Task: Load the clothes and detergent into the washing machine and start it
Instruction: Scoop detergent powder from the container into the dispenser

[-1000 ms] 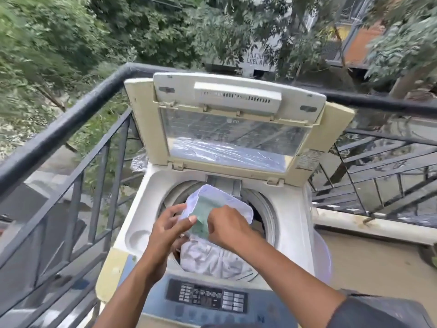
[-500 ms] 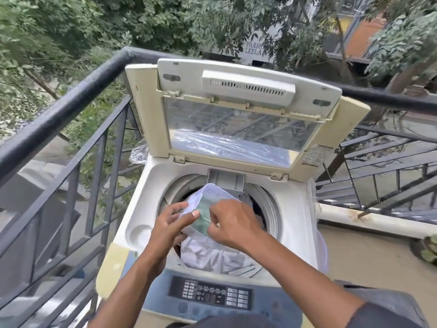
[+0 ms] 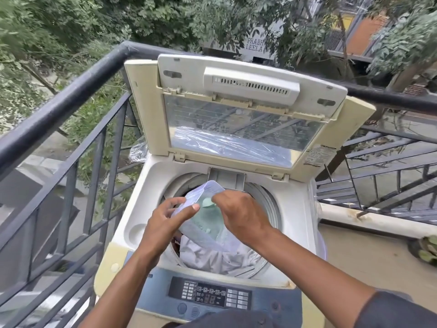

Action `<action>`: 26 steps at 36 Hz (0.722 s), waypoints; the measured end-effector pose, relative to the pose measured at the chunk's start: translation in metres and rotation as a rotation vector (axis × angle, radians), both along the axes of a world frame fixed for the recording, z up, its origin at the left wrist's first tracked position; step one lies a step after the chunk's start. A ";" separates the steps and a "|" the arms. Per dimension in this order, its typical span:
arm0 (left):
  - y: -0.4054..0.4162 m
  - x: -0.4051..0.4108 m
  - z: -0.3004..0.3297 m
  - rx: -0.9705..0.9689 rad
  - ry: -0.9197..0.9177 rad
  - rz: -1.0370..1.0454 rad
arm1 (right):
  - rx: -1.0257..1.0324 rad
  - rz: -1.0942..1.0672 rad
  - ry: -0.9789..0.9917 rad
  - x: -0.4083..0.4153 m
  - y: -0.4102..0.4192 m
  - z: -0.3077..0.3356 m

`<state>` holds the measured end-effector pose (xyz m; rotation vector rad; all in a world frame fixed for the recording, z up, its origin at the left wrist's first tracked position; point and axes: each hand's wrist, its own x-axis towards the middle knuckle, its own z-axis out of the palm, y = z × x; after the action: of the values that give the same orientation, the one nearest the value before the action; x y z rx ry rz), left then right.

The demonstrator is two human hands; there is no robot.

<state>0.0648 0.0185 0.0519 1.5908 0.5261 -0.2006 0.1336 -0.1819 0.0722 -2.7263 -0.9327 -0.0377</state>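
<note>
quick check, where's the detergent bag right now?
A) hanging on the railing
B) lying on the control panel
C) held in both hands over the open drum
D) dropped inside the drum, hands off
C: the left hand and right hand both grip the clear detergent bag above the drum, with white clothes already lying inside under the raised lid.

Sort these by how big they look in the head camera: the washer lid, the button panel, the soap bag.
1. washer lid
2. button panel and soap bag look alike; hands cover part of the bag.
</note>
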 end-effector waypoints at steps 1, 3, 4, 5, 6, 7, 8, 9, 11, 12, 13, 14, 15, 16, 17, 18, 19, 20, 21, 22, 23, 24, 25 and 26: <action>0.001 0.001 -0.001 0.009 0.003 0.001 | -0.013 0.043 -0.025 0.001 0.001 -0.001; 0.003 0.002 -0.004 0.028 0.010 -0.004 | -0.051 0.125 -0.066 0.002 0.003 -0.002; 0.003 0.002 -0.005 0.038 0.011 -0.008 | -0.083 0.158 -0.074 0.001 0.003 0.000; 0.003 0.002 -0.005 0.046 0.013 -0.009 | -0.120 0.176 -0.075 0.000 0.003 0.001; 0.004 0.002 -0.006 0.057 0.012 -0.005 | -0.159 0.182 -0.074 -0.001 0.003 0.003; 0.004 0.002 -0.006 0.068 0.006 0.003 | -0.186 0.172 -0.065 -0.003 0.003 0.003; 0.004 0.002 -0.006 0.077 -0.002 0.013 | -0.211 0.154 -0.043 -0.004 0.003 0.001; 0.005 0.003 -0.007 0.084 -0.011 0.025 | -0.237 0.132 -0.019 -0.006 0.004 0.000; 0.006 0.003 -0.008 0.097 -0.029 0.052 | -0.255 0.100 0.077 -0.011 0.003 -0.005; 0.007 0.003 -0.008 0.097 -0.034 0.062 | -0.236 0.078 0.135 -0.012 0.002 -0.007; 0.008 0.003 -0.009 0.092 -0.040 0.069 | -0.206 0.048 0.173 -0.013 0.001 -0.009; 0.008 0.003 -0.010 0.089 -0.043 0.075 | -0.169 0.028 0.200 -0.014 0.001 -0.007; 0.007 0.003 -0.010 0.086 -0.044 0.078 | -0.118 0.014 0.229 -0.015 0.001 -0.005; 0.007 0.003 -0.010 0.088 -0.046 0.080 | -0.063 0.008 0.232 -0.016 0.001 -0.006; 0.006 0.002 -0.011 0.093 -0.049 0.081 | -0.028 -0.002 0.228 -0.017 0.001 -0.009; 0.006 0.002 -0.010 0.101 -0.050 0.081 | -0.014 -0.014 0.234 -0.018 0.001 -0.011; 0.005 0.001 -0.010 0.106 -0.048 0.084 | -0.015 -0.023 0.231 -0.019 0.001 -0.013; 0.005 0.001 -0.010 0.107 -0.045 0.086 | -0.016 -0.031 0.236 -0.020 0.002 -0.014; 0.005 0.001 -0.009 0.107 -0.044 0.085 | -0.015 -0.041 0.246 -0.022 0.002 -0.015; 0.005 0.001 -0.008 0.111 -0.046 0.082 | -0.005 -0.044 0.249 -0.023 0.002 -0.015; 0.004 0.000 -0.007 0.122 -0.053 0.078 | 0.002 -0.040 0.253 -0.024 0.003 -0.016; 0.003 0.000 -0.006 0.136 -0.059 0.075 | 0.003 -0.030 0.262 -0.025 0.003 -0.016; 0.001 0.000 -0.005 0.145 -0.063 0.077 | 0.004 -0.020 0.262 -0.026 0.004 -0.016; 0.001 0.000 -0.004 0.151 -0.064 0.081 | 0.006 -0.004 0.263 -0.027 0.005 -0.016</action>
<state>0.0644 0.0192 0.0477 1.7129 0.5654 -0.0489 0.1067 -0.1767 0.0566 -2.6432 -0.8487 0.3090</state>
